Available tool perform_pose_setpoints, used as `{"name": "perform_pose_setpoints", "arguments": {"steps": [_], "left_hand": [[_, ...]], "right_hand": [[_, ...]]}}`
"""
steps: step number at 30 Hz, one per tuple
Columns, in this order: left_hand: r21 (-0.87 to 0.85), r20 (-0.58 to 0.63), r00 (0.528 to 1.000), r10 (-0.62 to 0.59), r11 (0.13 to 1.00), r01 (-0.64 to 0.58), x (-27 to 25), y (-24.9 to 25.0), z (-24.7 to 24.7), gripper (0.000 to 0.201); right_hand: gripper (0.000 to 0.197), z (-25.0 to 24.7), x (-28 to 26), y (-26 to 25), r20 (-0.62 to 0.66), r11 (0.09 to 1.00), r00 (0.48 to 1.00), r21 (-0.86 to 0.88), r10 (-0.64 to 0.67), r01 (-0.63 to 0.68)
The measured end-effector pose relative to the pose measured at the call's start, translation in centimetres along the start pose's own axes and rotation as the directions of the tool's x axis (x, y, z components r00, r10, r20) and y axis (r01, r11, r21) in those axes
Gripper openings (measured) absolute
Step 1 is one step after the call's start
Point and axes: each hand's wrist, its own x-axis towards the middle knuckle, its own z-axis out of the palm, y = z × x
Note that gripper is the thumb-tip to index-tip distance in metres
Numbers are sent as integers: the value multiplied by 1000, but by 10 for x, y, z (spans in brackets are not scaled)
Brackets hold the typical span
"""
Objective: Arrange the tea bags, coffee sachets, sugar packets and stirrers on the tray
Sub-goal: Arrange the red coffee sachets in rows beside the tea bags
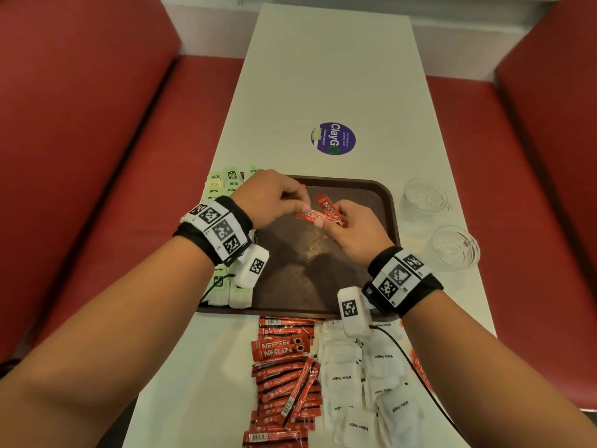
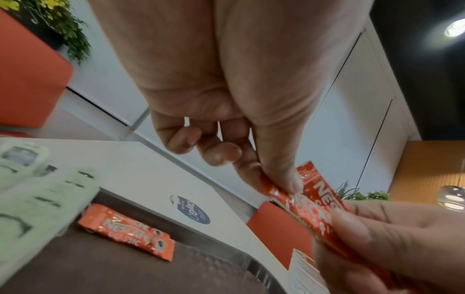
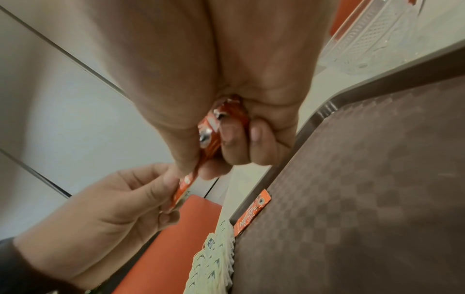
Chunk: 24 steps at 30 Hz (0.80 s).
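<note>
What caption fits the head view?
Both hands, left hand and right hand, hold Nescafé sachets above the brown tray.

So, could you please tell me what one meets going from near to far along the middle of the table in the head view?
Coffee sachets beside sugar packets → near rim of the brown tray → both hands, left hand and right hand, pinching red sachets → round purple sticker.
</note>
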Motion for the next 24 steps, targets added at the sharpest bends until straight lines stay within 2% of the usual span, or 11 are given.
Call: {"name": "perform_pose_setpoints", "arguments": {"steps": [3, 7, 10, 13, 15, 17, 19, 24], "left_hand": [[56, -15, 999, -40, 998, 41, -4, -9, -3, 6], [94, 81, 997, -21, 995, 14, -8, -10, -2, 7], [94, 94, 996, -8, 996, -1, -5, -9, -5, 3], [180, -22, 995, -93, 979, 96, 8, -23, -14, 3], [221, -140, 973, -182, 953, 209, 21, -37, -20, 5], [251, -180, 947, -268, 918, 308, 35, -49, -21, 6], [317, -140, 934, -328, 879, 356, 46, -58, -16, 7], [465, -40, 932, -360, 819, 337, 68, -67, 4, 8]], "right_hand": [[14, -1, -1, -2, 4, 999, 1000, -26, -21, 21], [10, 2, 1, -5, 9, 998, 998, -40, -55, 55], [12, 3, 2, -5, -9, 997, 999, -52, -53, 53], [18, 2, 4, -3, -72, 1000, 997, -24, -1, -1], [17, 0, 6, -2, -103, 999, 994, 21, 38, -36], [13, -1, 7, 0, -114, 997, 991, 60, 63, -56], [12, -3, 8, 2, -108, 993, 990, 87, 86, -77], [10, -6, 7, 3, -89, 996, 993, 66, 71, -65]]}}
